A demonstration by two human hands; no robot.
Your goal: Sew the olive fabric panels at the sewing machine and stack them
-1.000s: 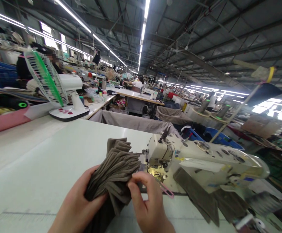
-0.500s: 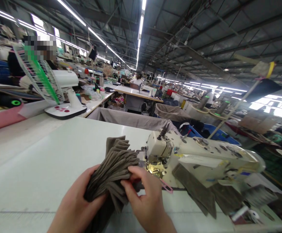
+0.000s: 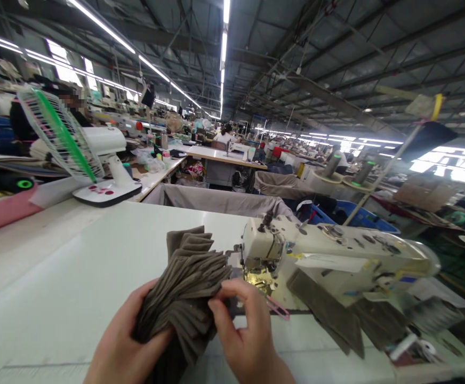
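Note:
My left hand point(image 3: 126, 344) grips a thick fanned stack of grey-brown fabric pieces point(image 3: 184, 290) from below, just above the white table point(image 3: 68, 272). My right hand point(image 3: 244, 330) pinches the right edge of the same stack between thumb and fingers. A cream sewing machine point(image 3: 328, 256) stands directly to the right of the stack, with its needle area point(image 3: 258, 277) close to my right fingers. More grey-brown pieces point(image 3: 324, 312) lie on the table under the machine's arm.
A white desk fan point(image 3: 80, 146) with a green stripe stands at the back left, beside pink material point(image 3: 4, 208). A grey fabric-lined bin point(image 3: 216, 200) sits behind the table. Other people sit at distant work tables. Thread cones point(image 3: 332, 165) stand at the right.
Both hands keep hold of the stack. My right fingers have shifted slightly along its edge, and the view has drifted a little to the left.

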